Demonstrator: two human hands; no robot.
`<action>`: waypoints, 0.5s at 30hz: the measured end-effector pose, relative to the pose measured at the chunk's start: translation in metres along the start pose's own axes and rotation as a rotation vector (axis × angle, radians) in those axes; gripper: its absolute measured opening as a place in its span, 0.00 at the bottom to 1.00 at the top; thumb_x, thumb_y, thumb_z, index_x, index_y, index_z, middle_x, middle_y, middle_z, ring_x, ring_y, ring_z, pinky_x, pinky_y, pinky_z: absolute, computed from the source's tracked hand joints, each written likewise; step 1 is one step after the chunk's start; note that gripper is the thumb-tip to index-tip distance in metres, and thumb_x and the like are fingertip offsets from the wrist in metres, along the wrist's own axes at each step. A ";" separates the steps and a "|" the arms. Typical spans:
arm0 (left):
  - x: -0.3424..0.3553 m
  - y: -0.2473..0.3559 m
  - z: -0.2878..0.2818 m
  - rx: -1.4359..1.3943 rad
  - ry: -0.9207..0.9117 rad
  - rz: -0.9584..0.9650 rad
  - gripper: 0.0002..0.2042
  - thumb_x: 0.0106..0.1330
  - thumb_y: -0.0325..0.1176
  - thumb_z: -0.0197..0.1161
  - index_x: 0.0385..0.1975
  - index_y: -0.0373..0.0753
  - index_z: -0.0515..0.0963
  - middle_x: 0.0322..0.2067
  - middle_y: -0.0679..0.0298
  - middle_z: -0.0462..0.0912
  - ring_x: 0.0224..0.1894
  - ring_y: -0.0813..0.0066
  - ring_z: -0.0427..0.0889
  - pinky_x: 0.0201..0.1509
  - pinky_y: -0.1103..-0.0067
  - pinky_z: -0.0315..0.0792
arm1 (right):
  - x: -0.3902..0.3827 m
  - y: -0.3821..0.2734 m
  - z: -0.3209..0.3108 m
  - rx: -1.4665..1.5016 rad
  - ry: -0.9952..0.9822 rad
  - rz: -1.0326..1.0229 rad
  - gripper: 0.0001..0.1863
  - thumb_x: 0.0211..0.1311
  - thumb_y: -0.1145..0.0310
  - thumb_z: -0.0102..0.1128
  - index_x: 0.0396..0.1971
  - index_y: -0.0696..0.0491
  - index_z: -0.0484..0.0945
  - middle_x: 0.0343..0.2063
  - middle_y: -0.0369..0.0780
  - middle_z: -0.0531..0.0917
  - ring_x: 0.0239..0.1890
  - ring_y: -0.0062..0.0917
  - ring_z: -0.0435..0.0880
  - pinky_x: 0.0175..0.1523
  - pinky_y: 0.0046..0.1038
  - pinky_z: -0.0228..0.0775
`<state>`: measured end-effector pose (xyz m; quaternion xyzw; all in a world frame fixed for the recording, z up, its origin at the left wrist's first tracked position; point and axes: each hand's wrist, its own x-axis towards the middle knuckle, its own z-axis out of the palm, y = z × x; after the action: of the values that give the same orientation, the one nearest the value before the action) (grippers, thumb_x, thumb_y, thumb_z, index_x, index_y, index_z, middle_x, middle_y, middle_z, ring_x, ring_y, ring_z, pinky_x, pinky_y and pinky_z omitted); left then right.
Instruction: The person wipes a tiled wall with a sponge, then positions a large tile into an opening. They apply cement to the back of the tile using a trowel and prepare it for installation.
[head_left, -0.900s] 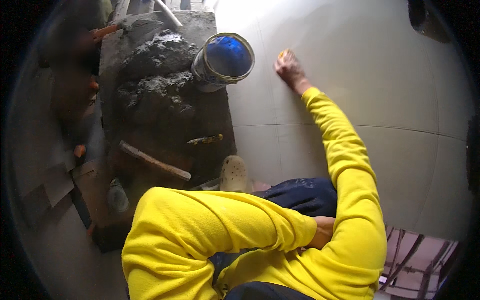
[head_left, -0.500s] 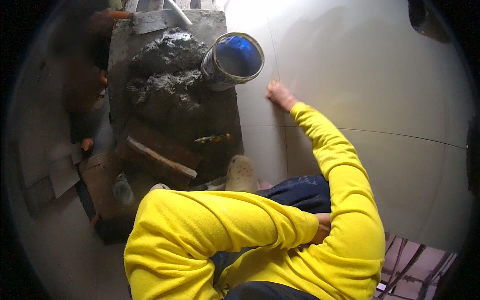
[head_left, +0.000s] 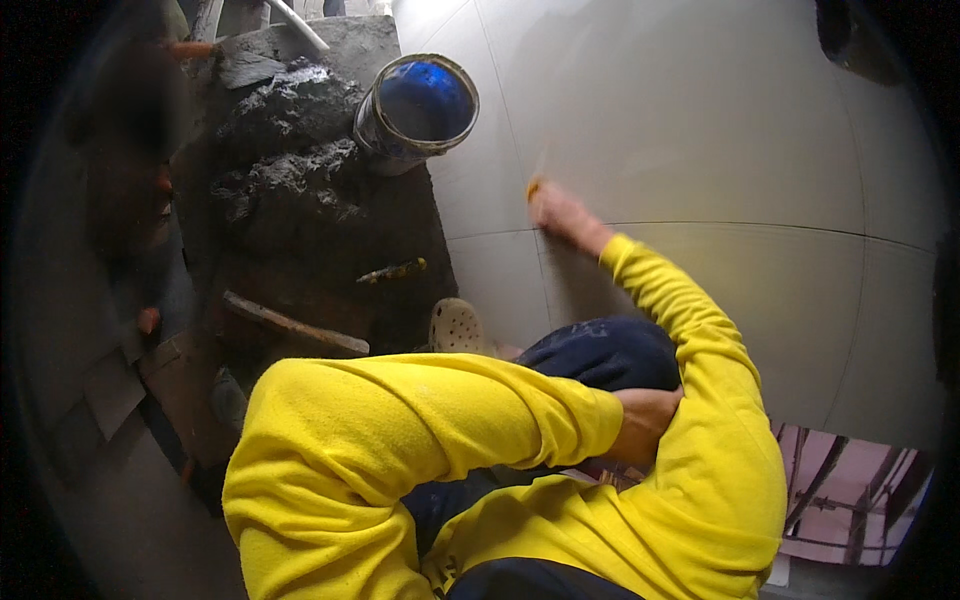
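My right hand is closed around a small tool with an orange-yellow handle; motion smears its thin, pale tip, so its exact kind is unclear. The hand is at the large light-grey tiles, close to where two dark joint lines cross. Across my lap lies my left arm in its yellow sleeve. Of my left hand only the wrist and back part show beside the right upper arm; its fingers are hidden.
Left of the tiles, a bucket with a blue inside stands on a dark slab beside heaped grey mortar. Nearer lie a yellow-and-dark slim tool and a long wooden-edged piece. My clog rests at the slab's edge.
The view has shifted, so the bucket and slab appear farther left. My right hand has moved rightward and nearer across the tiles, and the tool's orange-yellow handle shows more plainly.
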<state>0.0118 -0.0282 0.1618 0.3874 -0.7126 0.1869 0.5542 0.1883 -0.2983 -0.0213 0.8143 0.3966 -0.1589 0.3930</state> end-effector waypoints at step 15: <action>-0.008 -0.004 -0.077 0.265 -0.675 0.128 0.16 0.71 0.48 0.58 0.45 0.48 0.89 0.50 0.66 0.88 0.59 0.63 0.81 0.69 0.57 0.64 | -0.075 -0.081 -0.048 0.424 -0.151 -0.163 0.09 0.64 0.65 0.55 0.32 0.48 0.85 0.36 0.40 0.84 0.41 0.33 0.83 0.49 0.33 0.79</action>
<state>0.0649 0.0257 0.1784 0.4504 -0.8477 0.1737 0.2200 0.0760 -0.2698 0.0109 0.8298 0.3883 -0.3299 0.2278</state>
